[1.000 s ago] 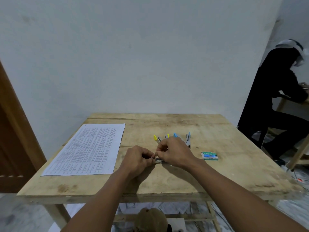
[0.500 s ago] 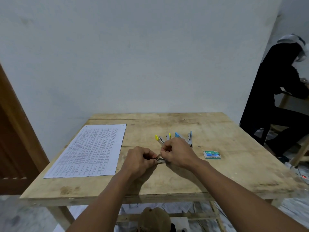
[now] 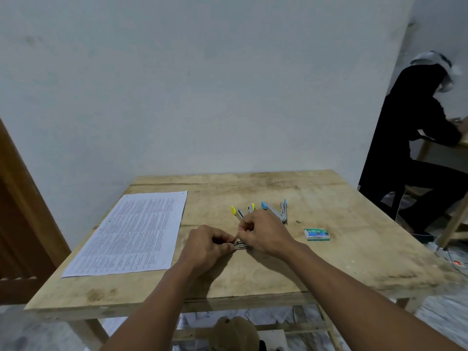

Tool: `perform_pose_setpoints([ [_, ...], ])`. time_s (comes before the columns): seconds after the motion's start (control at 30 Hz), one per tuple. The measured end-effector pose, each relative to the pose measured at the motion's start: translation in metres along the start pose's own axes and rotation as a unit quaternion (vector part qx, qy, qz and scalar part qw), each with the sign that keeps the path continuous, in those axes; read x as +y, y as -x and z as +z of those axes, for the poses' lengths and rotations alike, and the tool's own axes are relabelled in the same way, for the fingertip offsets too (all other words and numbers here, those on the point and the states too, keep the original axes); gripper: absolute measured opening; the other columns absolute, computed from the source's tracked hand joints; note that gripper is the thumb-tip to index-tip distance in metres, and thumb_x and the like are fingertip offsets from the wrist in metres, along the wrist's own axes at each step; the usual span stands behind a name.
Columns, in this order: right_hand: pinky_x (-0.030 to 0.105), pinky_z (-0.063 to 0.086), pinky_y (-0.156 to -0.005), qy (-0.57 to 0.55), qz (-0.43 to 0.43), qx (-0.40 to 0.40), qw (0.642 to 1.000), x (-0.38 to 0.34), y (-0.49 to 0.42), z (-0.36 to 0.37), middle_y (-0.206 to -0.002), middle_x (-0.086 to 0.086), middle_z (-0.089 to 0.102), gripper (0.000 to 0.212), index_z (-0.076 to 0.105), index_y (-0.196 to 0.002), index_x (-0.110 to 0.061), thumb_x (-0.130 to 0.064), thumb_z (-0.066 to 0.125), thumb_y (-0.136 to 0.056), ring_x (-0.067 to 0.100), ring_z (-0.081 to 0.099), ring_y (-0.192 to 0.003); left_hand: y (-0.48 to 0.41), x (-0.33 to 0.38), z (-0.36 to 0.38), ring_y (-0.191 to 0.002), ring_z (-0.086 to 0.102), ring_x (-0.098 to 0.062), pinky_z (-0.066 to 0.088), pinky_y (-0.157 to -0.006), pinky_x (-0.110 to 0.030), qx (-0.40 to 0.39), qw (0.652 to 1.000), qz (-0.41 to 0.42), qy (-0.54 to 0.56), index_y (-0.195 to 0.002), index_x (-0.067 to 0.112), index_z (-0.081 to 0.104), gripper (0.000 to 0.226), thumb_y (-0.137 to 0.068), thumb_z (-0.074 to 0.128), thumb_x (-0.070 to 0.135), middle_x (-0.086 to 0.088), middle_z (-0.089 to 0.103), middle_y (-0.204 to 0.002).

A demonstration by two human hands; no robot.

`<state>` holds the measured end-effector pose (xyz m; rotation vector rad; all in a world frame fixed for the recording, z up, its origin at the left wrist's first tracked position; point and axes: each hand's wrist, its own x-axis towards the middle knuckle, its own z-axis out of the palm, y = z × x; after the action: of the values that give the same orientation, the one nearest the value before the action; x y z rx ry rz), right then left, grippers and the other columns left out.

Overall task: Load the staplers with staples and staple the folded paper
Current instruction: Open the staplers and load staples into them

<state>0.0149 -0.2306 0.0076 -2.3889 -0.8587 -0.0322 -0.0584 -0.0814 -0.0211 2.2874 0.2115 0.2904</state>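
Observation:
My left hand [image 3: 205, 245] and my right hand [image 3: 264, 234] meet at the middle of the wooden table [image 3: 253, 279]. Between their fingertips lies a strip of staples [image 3: 240, 245], pinched from both sides, with a thin piece raised from it. Just behind my right hand lie an opened yellow stapler [image 3: 236, 212] and an opened blue stapler [image 3: 277, 211]; my right hand hides their near ends. A small green-and-white staple box [image 3: 317, 234] lies to the right. A printed sheet of paper [image 3: 131, 231] lies flat at the left.
A person in dark clothes [image 3: 420, 148] sits at another table at the far right. A brown door [image 3: 17, 224] stands at the left. Under the table are a tan cap [image 3: 235, 333] and papers on the floor. A power strip with a red light [image 3: 453, 260] lies on the floor at right.
Both hands stay together at the staples with only small finger movement. The camera has shifted slightly; the person at the right has leaned a little.

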Motion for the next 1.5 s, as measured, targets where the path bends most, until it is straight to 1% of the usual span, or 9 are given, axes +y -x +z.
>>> perform_pose_setpoints([
  [0.2, 0.033, 0.053, -0.062, 0.021, 0.021, -0.009, 1.000, 0.016, 0.008, 0.001, -0.062, -0.007, 0.064, 0.018, 0.071, -0.069, -0.023, -0.019, 0.060, -0.083, 0.013, 0.057, -0.060, -0.001, -0.001, 0.001, -0.076, 0.068, -0.003, 0.046, -0.064, -0.012, 0.004, 1.000, 0.004, 0.007, -0.087, 0.024, 0.079, 0.009, -0.082, 0.075, 0.017, 0.009, 0.074, -0.076],
  [0.37, 0.037, 0.056, -0.066, 0.043, 0.025, -0.024, 0.998, 0.018, 0.007, 0.002, -0.072, -0.001, 0.070, 0.018, 0.075, -0.078, -0.020, -0.019, 0.059, -0.085, 0.018, 0.063, -0.069, 0.000, -0.002, 0.001, -0.077, 0.068, -0.005, 0.051, -0.069, -0.018, 0.000, 1.000, 0.013, 0.014, -0.082, 0.024, 0.077, 0.010, -0.082, 0.074, 0.015, 0.008, 0.074, -0.075],
  [0.53, 0.036, 0.053, -0.065, 0.135, -0.027, -0.045, 0.989, 0.011, 0.003, 0.000, -0.080, 0.009, 0.068, 0.016, 0.072, -0.081, -0.017, -0.017, 0.057, -0.083, 0.028, 0.061, -0.075, -0.002, 0.000, 0.002, -0.082, 0.066, -0.005, 0.045, -0.066, -0.013, -0.031, 0.998, 0.040, -0.024, -0.093, 0.024, 0.078, 0.017, -0.089, 0.065, 0.014, 0.008, 0.075, -0.084],
  [0.73, 0.037, 0.055, -0.071, 0.071, 0.003, -0.019, 0.997, 0.018, 0.003, 0.002, -0.078, 0.002, 0.072, 0.011, 0.076, -0.078, -0.018, -0.015, 0.066, -0.082, 0.019, 0.064, -0.075, -0.005, -0.001, 0.004, -0.083, 0.066, -0.007, 0.043, -0.066, -0.013, -0.031, 0.998, 0.035, -0.042, -0.099, 0.023, 0.078, 0.021, -0.089, 0.063, 0.011, 0.004, 0.076, -0.089],
  [0.9, 0.036, 0.056, -0.071, 0.095, -0.028, -0.068, 0.993, 0.015, 0.002, -0.004, -0.083, 0.004, 0.074, 0.013, 0.080, -0.088, -0.017, -0.015, 0.068, -0.084, 0.020, 0.066, -0.077, -0.007, -0.001, 0.004, -0.083, 0.066, -0.009, 0.046, -0.070, -0.018, -0.037, 0.997, 0.041, -0.045, -0.098, 0.023, 0.079, 0.022, -0.088, 0.063, 0.010, 0.003, 0.076, -0.089],
  [1.1, 0.030, 0.041, -0.070, 0.172, -0.076, -0.081, 0.979, 0.018, 0.008, -0.015, -0.104, 0.001, 0.066, 0.018, 0.075, -0.105, -0.023, -0.021, 0.064, -0.091, 0.019, 0.060, -0.094, -0.005, -0.001, 0.001, -0.082, 0.065, -0.004, 0.043, -0.066, -0.008, -0.037, 0.996, 0.055, -0.052, -0.101, 0.021, 0.078, 0.021, -0.089, 0.064, 0.010, 0.002, 0.076, -0.093],
  [1.2, 0.028, 0.042, -0.070, 0.130, -0.055, -0.082, 0.987, 0.023, 0.010, -0.012, -0.102, 0.004, 0.072, 0.019, 0.073, -0.108, -0.022, -0.018, 0.064, -0.092, 0.016, 0.061, -0.087, -0.006, -0.001, -0.003, -0.080, 0.064, 0.001, 0.043, -0.068, -0.005, -0.057, 0.994, 0.060, -0.065, -0.103, 0.021, 0.077, 0.021, -0.088, 0.066, 0.011, 0.002, 0.076, -0.095],
  [1.37, 0.037, 0.054, -0.084, 0.073, -0.026, -0.073, 0.994, 0.031, 0.015, -0.014, -0.103, 0.001, 0.070, 0.035, 0.055, -0.121, -0.024, -0.012, 0.066, -0.090, 0.019, 0.065, -0.092, -0.008, 0.004, -0.027, -0.094, 0.066, -0.015, 0.052, -0.088, -0.028, -0.116, 0.976, 0.073, -0.169, -0.122, 0.022, 0.065, 0.038, -0.085, 0.069, 0.015, 0.000, 0.073, -0.103],
  [1.5, 0.038, 0.056, -0.080, 0.038, -0.007, -0.086, 0.996, 0.032, 0.015, -0.014, -0.087, -0.006, 0.067, 0.038, 0.047, -0.119, -0.022, -0.009, 0.066, -0.089, 0.014, 0.064, -0.083, -0.013, 0.002, -0.049, -0.093, 0.061, -0.020, 0.051, -0.084, -0.035, -0.140, 0.943, 0.022, -0.302, -0.131, 0.026, 0.045, 0.052, -0.085, 0.066, 0.039, -0.004, 0.069, -0.108],
])
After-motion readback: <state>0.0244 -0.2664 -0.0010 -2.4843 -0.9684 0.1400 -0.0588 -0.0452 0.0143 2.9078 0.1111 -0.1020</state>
